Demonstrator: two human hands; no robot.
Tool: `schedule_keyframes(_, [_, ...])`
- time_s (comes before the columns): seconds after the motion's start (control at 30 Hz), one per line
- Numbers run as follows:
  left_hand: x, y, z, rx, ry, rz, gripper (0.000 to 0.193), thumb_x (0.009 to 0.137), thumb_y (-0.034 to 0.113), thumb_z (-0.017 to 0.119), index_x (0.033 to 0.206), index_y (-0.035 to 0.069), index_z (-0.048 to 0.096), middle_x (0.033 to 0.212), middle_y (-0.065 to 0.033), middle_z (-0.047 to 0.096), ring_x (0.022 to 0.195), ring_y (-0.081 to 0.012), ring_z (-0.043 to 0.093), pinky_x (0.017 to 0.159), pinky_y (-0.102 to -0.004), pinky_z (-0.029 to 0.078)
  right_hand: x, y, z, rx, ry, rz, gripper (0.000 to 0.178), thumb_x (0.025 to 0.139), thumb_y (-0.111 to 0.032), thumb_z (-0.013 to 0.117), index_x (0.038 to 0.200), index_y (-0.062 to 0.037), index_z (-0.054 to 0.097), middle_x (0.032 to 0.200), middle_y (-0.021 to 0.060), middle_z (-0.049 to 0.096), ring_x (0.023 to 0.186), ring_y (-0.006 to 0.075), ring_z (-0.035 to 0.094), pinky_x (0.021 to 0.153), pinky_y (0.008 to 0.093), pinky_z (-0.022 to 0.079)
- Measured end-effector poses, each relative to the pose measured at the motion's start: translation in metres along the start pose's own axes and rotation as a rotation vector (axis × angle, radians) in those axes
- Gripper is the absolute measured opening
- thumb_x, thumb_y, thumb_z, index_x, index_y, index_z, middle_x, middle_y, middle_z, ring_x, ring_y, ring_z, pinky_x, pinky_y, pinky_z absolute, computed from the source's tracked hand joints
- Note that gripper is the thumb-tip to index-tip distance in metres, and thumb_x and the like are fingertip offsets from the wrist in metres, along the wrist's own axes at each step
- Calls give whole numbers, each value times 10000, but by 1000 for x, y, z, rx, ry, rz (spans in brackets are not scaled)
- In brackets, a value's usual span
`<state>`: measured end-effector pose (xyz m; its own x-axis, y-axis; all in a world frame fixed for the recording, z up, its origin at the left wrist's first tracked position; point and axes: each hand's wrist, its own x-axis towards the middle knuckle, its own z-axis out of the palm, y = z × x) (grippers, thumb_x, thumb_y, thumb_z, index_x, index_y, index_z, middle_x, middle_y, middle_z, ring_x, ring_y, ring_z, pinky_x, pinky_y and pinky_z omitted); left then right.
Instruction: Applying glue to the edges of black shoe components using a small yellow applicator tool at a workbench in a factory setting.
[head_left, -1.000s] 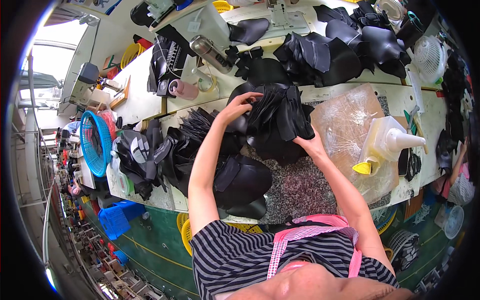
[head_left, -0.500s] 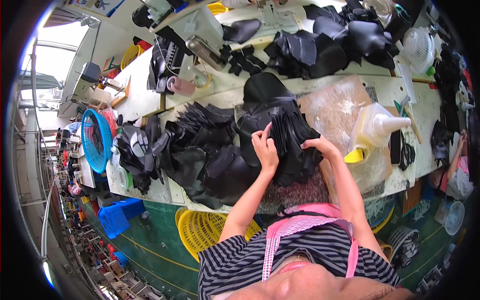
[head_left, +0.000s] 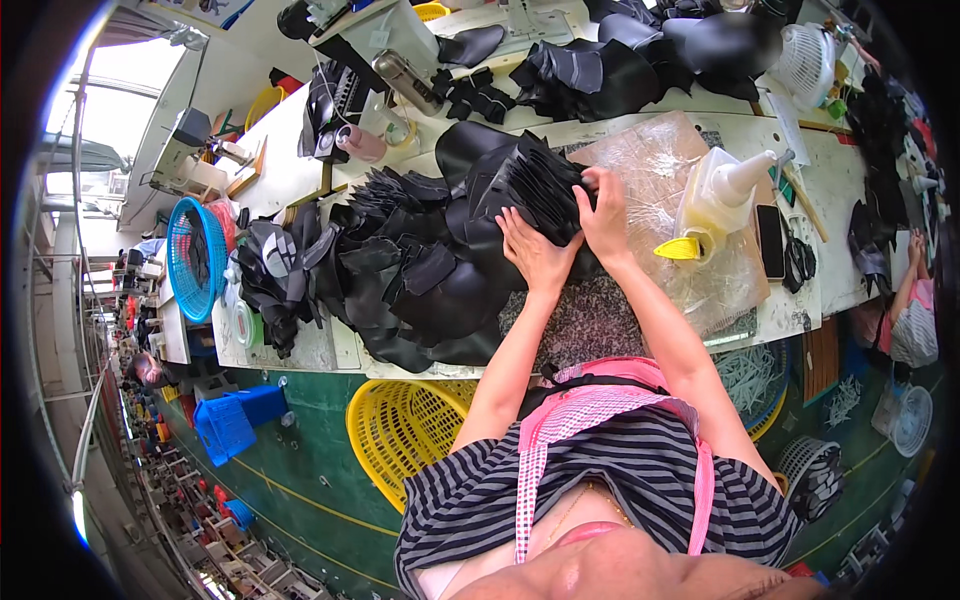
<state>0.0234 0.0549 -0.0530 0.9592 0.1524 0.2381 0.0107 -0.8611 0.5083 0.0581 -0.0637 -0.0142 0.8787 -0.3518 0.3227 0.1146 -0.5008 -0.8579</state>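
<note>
Between my two hands is a thick stack of black leather-like pieces (head_left: 540,185), its many edges facing up and slightly fanned. My left hand (head_left: 540,252) presses the near left side, fingers laid along it. My right hand (head_left: 606,215) grips the right side with bent fingers and the thumb near the left hand. The stack's underside is hidden. More black pieces (head_left: 440,305) lie heaped to the left, some in fanned bundles. Just below my hands shows a speckled stone slab (head_left: 590,325).
Right of my hands, a squeeze bottle (head_left: 715,195) of yellowish liquid rests on a film-covered board (head_left: 640,150). Beyond it lie a phone (head_left: 770,243) and scissors (head_left: 798,262). A yellow basket (head_left: 405,435) stands below the table edge; a blue basket (head_left: 195,258) is far left.
Both hands have moved farther from my body with the stack, uncovering more of the speckled slab. The left index finger no longer points along the fanned edges; the right hand has come closer to the left.
</note>
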Motion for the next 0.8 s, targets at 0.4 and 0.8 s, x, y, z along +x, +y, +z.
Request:
schedule_keyframes(0.4, [-22,-34,-33,-371,-124,89,1291,495,448,922,1475,-88,274,1518,-235,364,1403,-317,374,1102,-419,301,-19,-10,34,-52,-502,236,963,592,-435,809,1301,136,493,1148,334,625,1146,387,609,982,418,497])
schedule_keyframes(0.8, [-155,-11,-53,-189,-478,466,489,896,180,634,1375,176,537,1540,-72,388,1462,-315,265,1081,-489,250,-173,66,-117,426,-422,591,464,770,-199,790,1141,35,640,1012,104,709,909,177,663,852,325,533])
